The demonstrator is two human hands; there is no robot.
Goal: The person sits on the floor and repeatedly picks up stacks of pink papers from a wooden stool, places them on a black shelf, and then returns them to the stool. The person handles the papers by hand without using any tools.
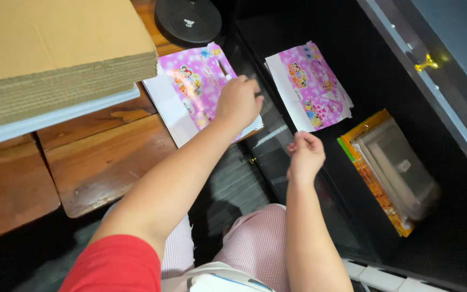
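Dark surface (406, 97), bag (398, 173) of sleeves

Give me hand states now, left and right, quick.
Left hand: fingers curled, resting on the pink printed sheet; a firm grasp cannot be told.
Right hand: loosely closed, fingertips pinched; nothing visibly held.

We identify a small packing workstation, likely in a home or shop: a tall stack of flat corrugated cardboard (55, 59) rests on worn wooden benches (104, 157), with pink printed box blanks (195, 86) and bundled clear bags (395, 173) alongside.
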